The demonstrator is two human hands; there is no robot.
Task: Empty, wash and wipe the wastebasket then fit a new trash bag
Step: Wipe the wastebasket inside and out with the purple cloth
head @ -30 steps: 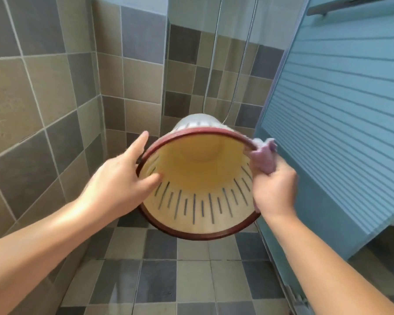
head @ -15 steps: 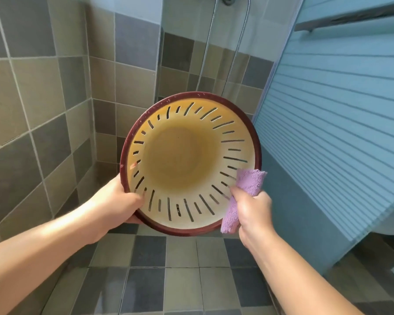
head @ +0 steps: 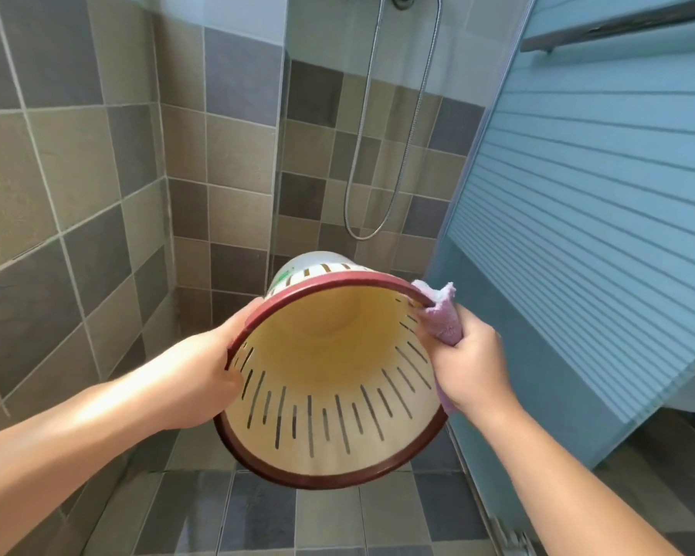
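A cream plastic wastebasket (head: 338, 379) with a dark red rim and slotted walls is held in the air, lying on its side with its mouth toward me. It is empty inside. My left hand (head: 201, 367) grips the rim on the left, thumb inside. My right hand (head: 470, 367) presses a lilac cloth (head: 442, 315) against the upper right of the rim; the cloth folds over the rim edge.
I stand in a tiled shower corner. A metal shower hose (head: 382, 154) hangs on the back wall. A frosted, striped glass door (head: 578, 234) runs close along the right, with its floor track (head: 494, 511) below. Grey and beige floor tiles (head: 265, 511) lie underneath.
The basket has tipped from facing me squarely to pointing lower and away. My right hand with the cloth moved from the lower right of the rim up to the upper right.
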